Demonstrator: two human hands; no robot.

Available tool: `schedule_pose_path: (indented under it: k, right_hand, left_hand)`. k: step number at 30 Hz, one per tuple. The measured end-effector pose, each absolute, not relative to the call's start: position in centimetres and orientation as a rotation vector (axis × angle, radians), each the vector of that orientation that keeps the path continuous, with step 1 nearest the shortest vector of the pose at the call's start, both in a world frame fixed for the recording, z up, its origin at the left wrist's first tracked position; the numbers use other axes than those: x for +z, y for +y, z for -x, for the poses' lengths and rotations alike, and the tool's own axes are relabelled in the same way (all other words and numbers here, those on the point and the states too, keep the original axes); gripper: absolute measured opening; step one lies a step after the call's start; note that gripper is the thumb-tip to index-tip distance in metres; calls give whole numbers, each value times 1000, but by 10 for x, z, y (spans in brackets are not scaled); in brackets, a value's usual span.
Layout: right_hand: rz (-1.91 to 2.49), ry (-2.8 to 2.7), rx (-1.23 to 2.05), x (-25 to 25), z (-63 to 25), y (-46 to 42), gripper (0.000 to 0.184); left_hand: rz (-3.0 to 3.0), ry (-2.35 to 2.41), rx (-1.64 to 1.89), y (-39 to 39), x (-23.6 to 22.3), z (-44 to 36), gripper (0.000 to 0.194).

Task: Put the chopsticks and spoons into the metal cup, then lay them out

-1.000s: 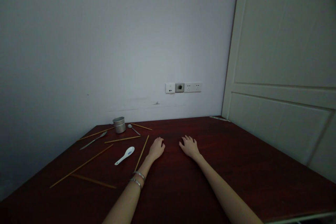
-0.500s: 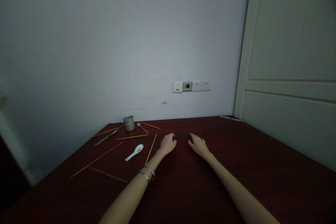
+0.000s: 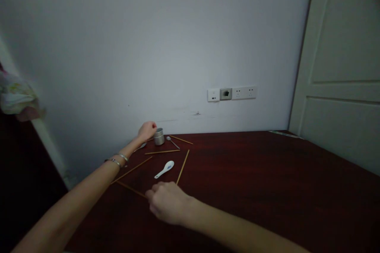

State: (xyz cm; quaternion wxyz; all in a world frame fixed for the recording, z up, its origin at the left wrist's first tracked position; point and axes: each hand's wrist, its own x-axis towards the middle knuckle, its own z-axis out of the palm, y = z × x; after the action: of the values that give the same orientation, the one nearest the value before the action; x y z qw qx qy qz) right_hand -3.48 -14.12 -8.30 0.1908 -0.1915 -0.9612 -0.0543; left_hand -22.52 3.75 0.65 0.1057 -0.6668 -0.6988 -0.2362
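My left hand [image 3: 147, 129] reaches far out to the back of the dark red table [image 3: 252, 174]. Its fingers curl against the left side of a small metal cup [image 3: 159, 137] by the wall. My right hand [image 3: 168, 204] lies near the table's front with its fingers curled. Its fingertips pinch at the near end of a wooden chopstick [image 3: 130, 188]. A white ceramic spoon [image 3: 164, 169] lies between the two hands. Two bangles [image 3: 117, 159] circle my left wrist.
Several more chopsticks [image 3: 183, 166] lie scattered around the spoon. Two metal spoons [image 3: 172, 141] rest beside the cup. Wall sockets [image 3: 231, 93] sit above the table. A white door [image 3: 344, 87] stands at the right, and some cloth [image 3: 16, 99] hangs at the left.
My view has swung left. My left hand went from the table's middle out to the metal cup. My right hand pulled back and left to a chopstick's end, and both closed.
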Motion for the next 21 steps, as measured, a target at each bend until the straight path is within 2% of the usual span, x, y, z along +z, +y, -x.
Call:
schedule_pose_path:
  k: [4,8,12,21]
  right_hand:
    - [448,-2681,-167,-104,92,-136,16]
    - [511,-2701,-151,-120,130,-123,19]
    - [697,-2744,-120,-127,148,-119,29]
    - [880,-2675,2,-141,158,-106,29]
  left_hand:
    - [2164,-2562,-110,26,-25,296,13]
    - [2223,-2682,176,8,-58,336,16]
    - [2246,-2695,163,-5,-84,352,21]
    - [2062,-2629,-57,-5,-114,361,20]
